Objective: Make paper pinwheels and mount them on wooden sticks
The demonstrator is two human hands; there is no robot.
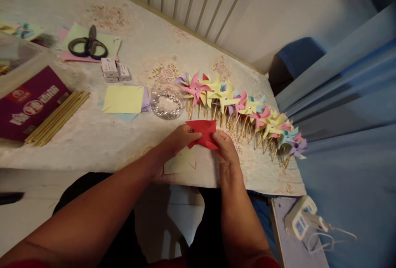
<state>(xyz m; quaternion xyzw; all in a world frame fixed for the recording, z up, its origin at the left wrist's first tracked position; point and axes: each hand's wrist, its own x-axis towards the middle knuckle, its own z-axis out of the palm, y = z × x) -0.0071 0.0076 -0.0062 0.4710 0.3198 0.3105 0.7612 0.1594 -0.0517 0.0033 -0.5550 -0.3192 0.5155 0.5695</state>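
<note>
Between my two hands is a square of red paper point(202, 132), held a little above the table's near edge. My left hand point(182, 138) pinches its left side, thumb on top. On the opposite side my right hand point(225, 146) grips the right edge, also with the thumb on top. The fingers beneath the paper are hidden. Below it a pale sheet point(179, 164) lies flat by the table edge. Just beyond, a clear round dish point(167, 102) contains small shiny pieces. Finished paper pinwheels point(227, 96) on sticks stand in a long row to the right.
Yellow paper squares point(123, 99) lie left of the dish. Small white boxes point(114, 70) and black-handled scissors point(88, 47) sit farther back. Bundled sticks point(58, 117) rest against a purple box point(34, 103) at left. A power strip point(300, 218) with a cable is at lower right.
</note>
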